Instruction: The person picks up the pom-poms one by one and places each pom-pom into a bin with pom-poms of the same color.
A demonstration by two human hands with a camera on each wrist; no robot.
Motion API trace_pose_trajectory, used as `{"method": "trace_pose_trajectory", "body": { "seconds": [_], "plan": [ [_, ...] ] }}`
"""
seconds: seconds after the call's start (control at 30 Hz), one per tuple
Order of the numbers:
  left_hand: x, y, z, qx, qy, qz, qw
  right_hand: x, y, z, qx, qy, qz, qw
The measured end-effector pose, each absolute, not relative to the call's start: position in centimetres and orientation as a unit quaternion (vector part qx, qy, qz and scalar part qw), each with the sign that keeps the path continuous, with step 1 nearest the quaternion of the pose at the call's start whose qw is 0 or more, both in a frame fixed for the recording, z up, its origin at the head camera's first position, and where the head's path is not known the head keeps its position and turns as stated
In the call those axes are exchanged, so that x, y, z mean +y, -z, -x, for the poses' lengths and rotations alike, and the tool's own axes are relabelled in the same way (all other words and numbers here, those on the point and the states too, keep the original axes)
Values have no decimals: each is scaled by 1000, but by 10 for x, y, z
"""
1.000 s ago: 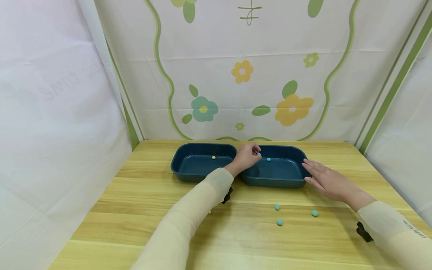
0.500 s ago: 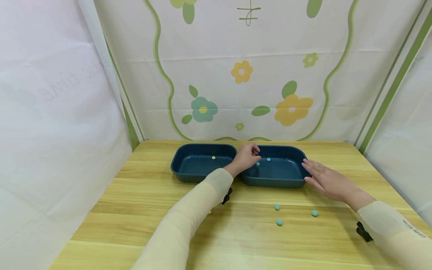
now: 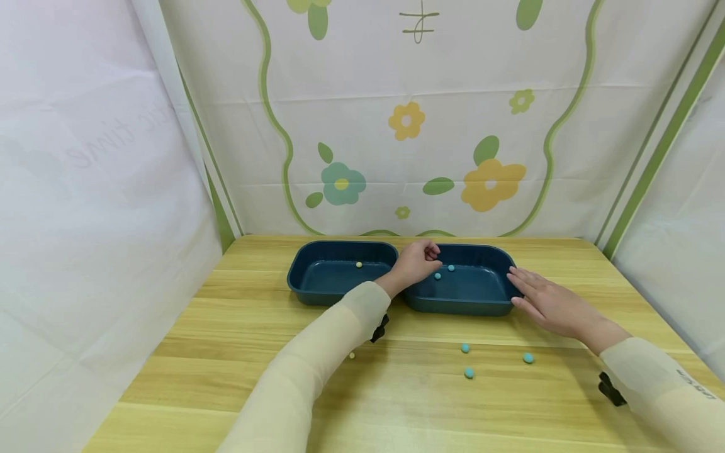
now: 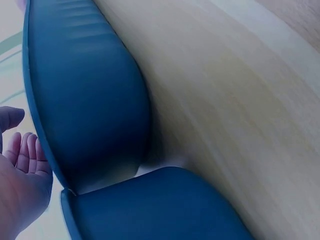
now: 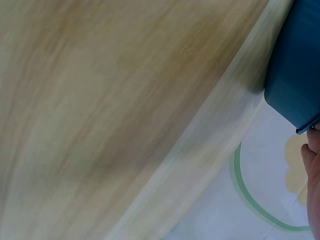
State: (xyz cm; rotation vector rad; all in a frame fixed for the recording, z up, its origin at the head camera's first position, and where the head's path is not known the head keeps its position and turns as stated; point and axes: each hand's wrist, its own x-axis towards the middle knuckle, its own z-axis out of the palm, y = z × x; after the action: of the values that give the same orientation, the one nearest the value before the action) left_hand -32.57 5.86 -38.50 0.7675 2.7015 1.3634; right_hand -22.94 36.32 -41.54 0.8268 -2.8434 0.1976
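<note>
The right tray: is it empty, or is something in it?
Not empty: the head view shows two small blue balls inside the right tray.

head: from above, facing forward-down across desk [image 3: 226, 333] | left wrist: close, tilted, facing both trays [image 4: 95, 90] | right wrist: close, tilted, mostly desk | head, left wrist share trays

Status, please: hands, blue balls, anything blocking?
Left hand empty, over right tray. Right hand at tray's right end. Two blue balls inside, three balls outside. Left hand partly hides tray.
</note>
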Motion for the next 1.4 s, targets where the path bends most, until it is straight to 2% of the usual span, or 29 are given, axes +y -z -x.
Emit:
{"method": "trace_pose_trajectory", "body": {
  "seconds": [0.4,0.83,1.1,1.4],
  "plan": [
    [58,368,310,833,-462,-304,17,363,413,230,-955,-68,-275,85],
    [56,362,269,793,-485,-366,43,362,412,230,-957,-66,-272,77],
    [54,370,246,788,-486,-372,74,363,414,231,-958,-66,-267,78],
    [55,394,234,782,-487,-371,112,361,411,228,-959,-67,-266,67]
  ]
}}
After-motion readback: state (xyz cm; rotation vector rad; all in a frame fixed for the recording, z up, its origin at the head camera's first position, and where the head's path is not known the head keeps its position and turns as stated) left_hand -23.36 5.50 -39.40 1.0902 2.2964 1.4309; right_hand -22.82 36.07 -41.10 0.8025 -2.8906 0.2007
